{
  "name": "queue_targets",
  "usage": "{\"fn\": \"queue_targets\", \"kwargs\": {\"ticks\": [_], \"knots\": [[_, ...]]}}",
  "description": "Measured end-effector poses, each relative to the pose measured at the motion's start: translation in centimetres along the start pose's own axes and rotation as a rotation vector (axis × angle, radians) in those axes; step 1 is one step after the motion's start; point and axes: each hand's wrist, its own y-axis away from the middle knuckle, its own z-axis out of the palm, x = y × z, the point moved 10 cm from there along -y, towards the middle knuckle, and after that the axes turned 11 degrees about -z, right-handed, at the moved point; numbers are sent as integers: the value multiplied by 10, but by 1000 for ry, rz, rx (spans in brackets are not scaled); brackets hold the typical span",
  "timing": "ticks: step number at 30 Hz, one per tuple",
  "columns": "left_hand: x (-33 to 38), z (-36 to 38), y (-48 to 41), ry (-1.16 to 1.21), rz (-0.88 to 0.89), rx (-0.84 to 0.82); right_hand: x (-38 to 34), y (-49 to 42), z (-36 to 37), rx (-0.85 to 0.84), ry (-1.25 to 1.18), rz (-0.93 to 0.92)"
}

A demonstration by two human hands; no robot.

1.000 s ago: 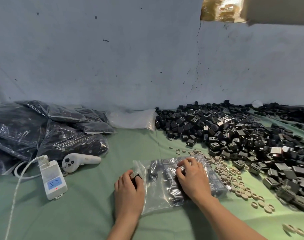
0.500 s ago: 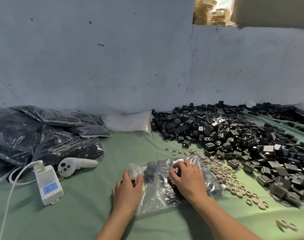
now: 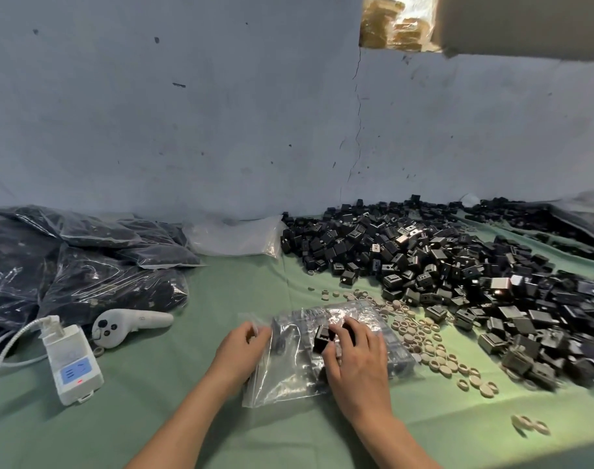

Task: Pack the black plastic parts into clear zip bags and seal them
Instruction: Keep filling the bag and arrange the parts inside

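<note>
Left hand (image 3: 241,346): fingers pinch the near-left edge of the clear zip bag (image 3: 288,374), which lies flat on the green tabletop (image 3: 221,292) between the two hands. Right hand (image 3: 356,360): fingers are curled about a black part (image 3: 322,336) at the bag's middle. Whether they hold it inside the bag or through the film cannot be told. The bag is judged part-filled and unsealed, with only a few dark pieces showing through it. Risk one: beige rings (image 3: 430,346) lie scattered just right of the right fingers, touching the bag's far edge, so a sweeping reach towards the heap of black parts (image 3: 441,265) beyond them could drag rings into the bag and mix the count. Risk two: the left pinch covers only a corner, and if the film slips the mouth may collapse and pieces spill onto the cloth. Risk three: a part caught in the zip track would likely leave the seal gaping. Risk four: the film is thin and the parts have hard corners, so pressing down could puncture it. The white controller (image 3: 129,324) and the power strip (image 3: 74,363), left of the left fingers, sit well apart and are judged no hazard.
</note>
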Motion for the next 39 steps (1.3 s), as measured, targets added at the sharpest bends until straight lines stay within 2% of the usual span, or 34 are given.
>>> {"fn": "queue_targets", "kwargs": {"ticks": [4,7,16,23,31,34,39], "knots": [[-4,2,12,-188,182,129,-4,0,4,-6,28,-22],[3,16,16,-371,293,96,-3,-1,2,18,14,-19],[-4,20,13,-471,312,128,-4,-1,2,15,3,-28],[-3,22,14,-436,311,86,-4,-1,1,19,7,-30],[-2,31,18,-539,346,23,-4,-1,0,25,2,-30],[0,21,21,-416,317,63,-4,-1,0,20,7,-31],[-16,-41,30,162,130,353,-3,0,1,23,0,-27]]}}
